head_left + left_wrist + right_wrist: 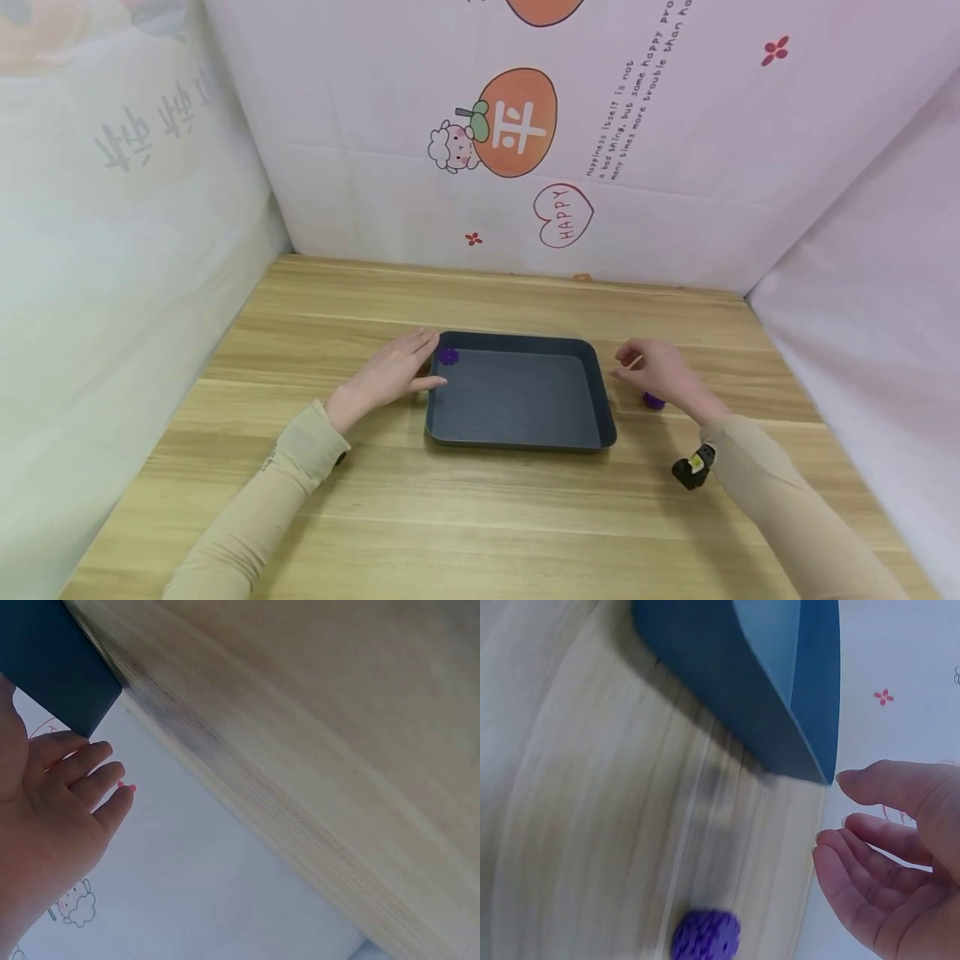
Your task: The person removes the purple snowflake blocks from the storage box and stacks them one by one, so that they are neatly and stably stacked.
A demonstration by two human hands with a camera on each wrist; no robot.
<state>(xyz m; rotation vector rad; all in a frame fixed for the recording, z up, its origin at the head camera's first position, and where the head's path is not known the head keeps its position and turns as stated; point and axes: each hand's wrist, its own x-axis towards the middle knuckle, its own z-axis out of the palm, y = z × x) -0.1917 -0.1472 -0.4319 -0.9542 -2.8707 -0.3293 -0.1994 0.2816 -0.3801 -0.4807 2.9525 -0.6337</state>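
A shallow dark grey rectangular tray [517,442] sits on the table. Inside its far left corner lies a small purple flower-shaped piece [448,357]. My left hand [393,367] is at the tray's left rim, fingers extended and thumb reaching over the edge; in the left wrist view its fingertips are by the tray corner [71,682]. Off the tray's right side, my right hand [660,371] hovers with loosely bent fingers and nothing in them. Below it a purple bumpy object [705,935] stands on the table, partly hidden by the hand in the head view.
The wooden table [450,525] is enclosed by white cloth walls at the left, back [360,200] and right, the back one printed with cartoons and lettering. A small black device [692,468] is strapped to my right wrist.
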